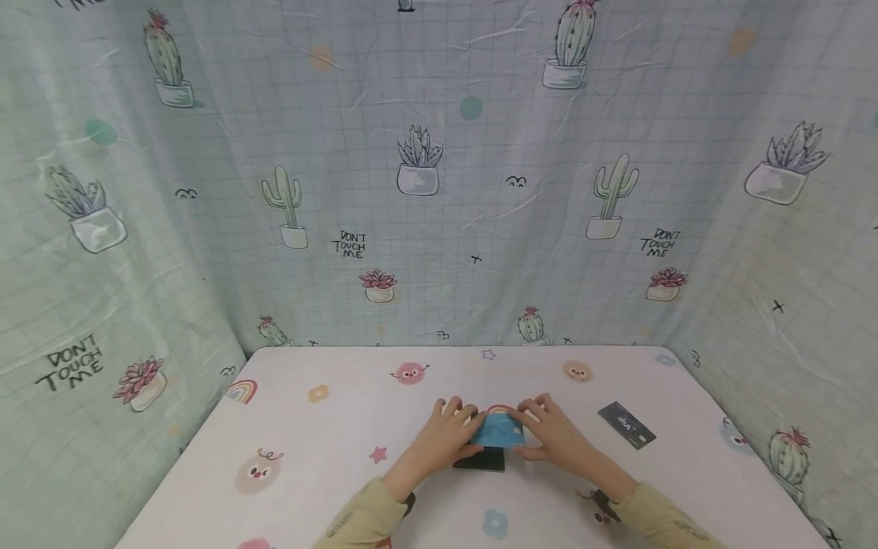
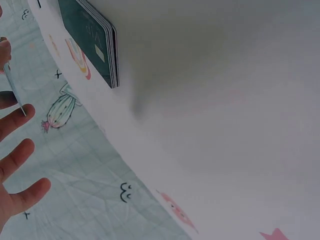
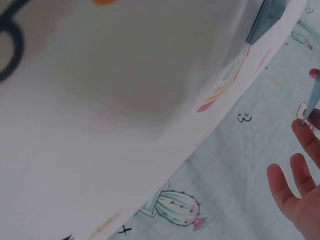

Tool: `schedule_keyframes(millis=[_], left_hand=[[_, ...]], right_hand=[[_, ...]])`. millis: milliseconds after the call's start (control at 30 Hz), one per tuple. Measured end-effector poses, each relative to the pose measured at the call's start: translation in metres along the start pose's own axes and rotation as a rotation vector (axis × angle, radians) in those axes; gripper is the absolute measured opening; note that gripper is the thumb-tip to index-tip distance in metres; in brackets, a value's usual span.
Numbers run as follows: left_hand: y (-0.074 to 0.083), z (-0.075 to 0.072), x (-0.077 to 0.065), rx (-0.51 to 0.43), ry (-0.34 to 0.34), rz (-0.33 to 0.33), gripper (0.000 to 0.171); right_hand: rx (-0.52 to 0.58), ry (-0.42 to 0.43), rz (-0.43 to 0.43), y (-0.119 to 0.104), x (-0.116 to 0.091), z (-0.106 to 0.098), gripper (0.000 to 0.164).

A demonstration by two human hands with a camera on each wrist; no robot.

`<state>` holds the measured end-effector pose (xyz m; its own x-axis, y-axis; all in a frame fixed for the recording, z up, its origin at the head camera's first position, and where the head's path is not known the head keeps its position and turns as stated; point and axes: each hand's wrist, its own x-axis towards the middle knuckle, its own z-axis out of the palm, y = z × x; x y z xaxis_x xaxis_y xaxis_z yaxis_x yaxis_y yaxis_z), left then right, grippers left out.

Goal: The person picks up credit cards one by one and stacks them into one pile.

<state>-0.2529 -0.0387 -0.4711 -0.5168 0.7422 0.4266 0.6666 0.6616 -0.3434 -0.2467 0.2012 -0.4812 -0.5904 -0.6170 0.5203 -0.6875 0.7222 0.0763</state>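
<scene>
A light blue card is held up by its two ends, just over a stack of dark cards near the middle of the table. My left hand pinches its left end between thumb and fingers. At the opposite end, my right hand pinches it the same way. The left wrist view shows the card nearly edge-on, with the neat stack lying apart below it. Part of the stack also shows in the right wrist view, near the top edge.
A black card marked VIP lies flat on the table to the right of my right hand. The white tabletop carries printed cartoon figures. Behind and at both sides hangs a pale green curtain with cactus prints.
</scene>
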Motion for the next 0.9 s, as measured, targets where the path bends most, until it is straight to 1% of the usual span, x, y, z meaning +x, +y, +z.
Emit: schedule_keyframes(millis=[67, 133, 367, 567, 667, 833, 900], left_hand=[[-0.001, 0.0, -0.002, -0.014, -0.015, -0.005, 0.049], [-0.003, 0.002, -0.004, -0.026, -0.014, -0.004, 0.049], [-0.009, 0.009, -0.013, -0.007, -0.024, 0.011, 0.048], [-0.014, 0.009, -0.017, -0.007, -0.029, 0.028, 0.048], [-0.016, 0.008, -0.018, -0.026, -0.058, 0.031, 0.047], [-0.017, 0.006, -0.022, -0.063, -0.139, 0.022, 0.048], [-0.017, 0.006, -0.023, -0.062, -0.166, 0.023, 0.049]], right_hand=[[0.01, -0.005, -0.003, -0.002, 0.001, 0.001, 0.058], [0.027, -0.02, 0.004, -0.003, 0.002, 0.002, 0.057], [0.074, -0.078, 0.042, -0.008, 0.003, 0.006, 0.056], [0.069, -0.068, 0.019, -0.01, 0.003, 0.011, 0.056], [0.061, -0.057, 0.004, -0.01, 0.003, 0.013, 0.055], [0.059, -0.068, -0.015, -0.012, 0.001, 0.016, 0.054], [0.065, -0.071, -0.021, -0.013, 0.001, 0.018, 0.054]])
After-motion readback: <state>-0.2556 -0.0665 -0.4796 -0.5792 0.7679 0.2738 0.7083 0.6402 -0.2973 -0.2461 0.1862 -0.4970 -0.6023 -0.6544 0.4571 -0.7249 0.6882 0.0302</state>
